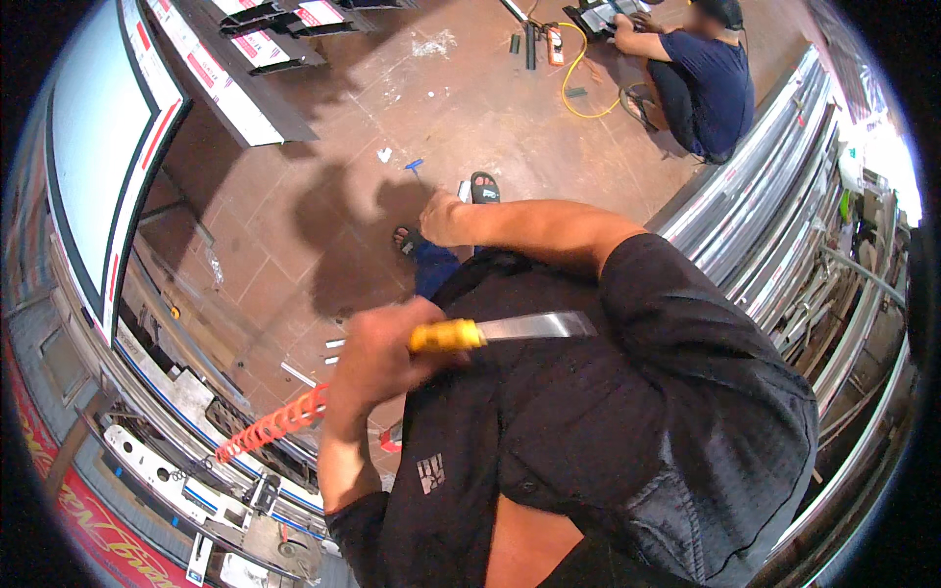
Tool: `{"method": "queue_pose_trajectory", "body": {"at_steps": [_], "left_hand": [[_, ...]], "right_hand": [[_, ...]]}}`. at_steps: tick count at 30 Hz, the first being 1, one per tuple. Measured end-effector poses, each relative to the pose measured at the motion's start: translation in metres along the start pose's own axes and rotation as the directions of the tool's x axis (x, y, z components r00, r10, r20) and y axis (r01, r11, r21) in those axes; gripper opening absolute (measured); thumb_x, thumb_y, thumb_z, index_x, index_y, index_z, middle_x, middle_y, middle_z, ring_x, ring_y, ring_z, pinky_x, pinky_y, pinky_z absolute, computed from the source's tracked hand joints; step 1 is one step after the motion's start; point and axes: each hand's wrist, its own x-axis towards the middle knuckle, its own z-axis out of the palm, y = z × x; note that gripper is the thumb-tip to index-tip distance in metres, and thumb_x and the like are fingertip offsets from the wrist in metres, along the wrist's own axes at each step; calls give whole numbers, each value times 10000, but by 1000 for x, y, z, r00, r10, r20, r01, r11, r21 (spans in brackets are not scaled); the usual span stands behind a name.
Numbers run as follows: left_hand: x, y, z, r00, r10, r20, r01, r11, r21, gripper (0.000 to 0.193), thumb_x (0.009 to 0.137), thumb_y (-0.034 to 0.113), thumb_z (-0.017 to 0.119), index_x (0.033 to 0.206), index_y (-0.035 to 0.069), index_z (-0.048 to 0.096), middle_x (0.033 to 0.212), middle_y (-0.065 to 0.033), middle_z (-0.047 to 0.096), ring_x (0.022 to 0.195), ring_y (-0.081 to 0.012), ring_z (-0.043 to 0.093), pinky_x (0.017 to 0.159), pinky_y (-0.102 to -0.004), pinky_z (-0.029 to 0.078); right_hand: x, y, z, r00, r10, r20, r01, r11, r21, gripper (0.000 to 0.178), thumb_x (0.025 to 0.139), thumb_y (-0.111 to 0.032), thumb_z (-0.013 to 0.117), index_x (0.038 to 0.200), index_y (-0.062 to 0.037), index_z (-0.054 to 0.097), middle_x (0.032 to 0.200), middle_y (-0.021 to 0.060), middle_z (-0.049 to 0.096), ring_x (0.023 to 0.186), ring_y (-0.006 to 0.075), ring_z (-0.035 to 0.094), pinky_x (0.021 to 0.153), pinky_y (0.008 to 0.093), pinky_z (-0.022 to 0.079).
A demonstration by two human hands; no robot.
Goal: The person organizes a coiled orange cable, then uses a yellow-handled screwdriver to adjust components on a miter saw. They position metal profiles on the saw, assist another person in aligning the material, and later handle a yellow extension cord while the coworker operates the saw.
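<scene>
My left hand (pixel 377 353) is closed round the yellow handle of a scraper (pixel 534 326). Its flat metal blade points right across the front of my black shirt and is slightly smeared by motion. Farther out, my right hand (pixel 448 220) is lowered above my feet with its fingers curled. A blue T-handled tool (pixel 414 165) shows just beyond its fingers, with a thin shaft toward them; I cannot tell whether the hand grips it. A small white piece (pixel 464 191) shows beside that hand, next to my sandal (pixel 485 188).
Long metal profiles (pixel 745 216) lie stacked on the right. A white panel with a dark frame (pixel 98 147) stands on the left, near a coiled orange hose (pixel 274 426). A co-worker (pixel 701 88) crouches at the far right by a yellow cable (pixel 578 103). White scraps (pixel 297 374) lie on the floor.
</scene>
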Motion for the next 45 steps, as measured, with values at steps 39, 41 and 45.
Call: {"method": "queue_pose_trajectory", "body": {"at_steps": [39, 41, 45], "left_hand": [[-3, -69, -20, 817, -472, -332, 569, 565, 597, 377, 803, 354, 818, 917, 86, 579, 750, -164, 701, 730, -381, 703, 602, -492, 523], [-8, -73, -20, 816, -473, -333, 572, 571, 590, 374, 801, 349, 821, 919, 85, 583, 748, -166, 700, 731, -380, 703, 604, -489, 522], [-3, -38, -15, 896, -396, -201, 443, 821, 360, 369, 779, 345, 845, 890, 80, 613, 765, -164, 685, 736, -379, 684, 619, -468, 507]], "right_hand": [[-22, 33, -41, 886, -306, 348, -460, -489, 741, 364, 998, -470, 615, 1160, -156, 700, 1185, 161, 699, 964, 322, 693, 930, 540, 521], [-26, 34, -37, 888, -361, 286, -449, -541, 711, 320, 992, -499, 617, 1033, -185, 660, 1001, 59, 697, 871, 214, 662, 818, 440, 506], [-26, 38, -37, 871, -482, 95, -441, -681, 585, 365, 1007, -506, 586, 805, -206, 537, 667, -33, 522, 537, 106, 492, 481, 281, 384]]}}
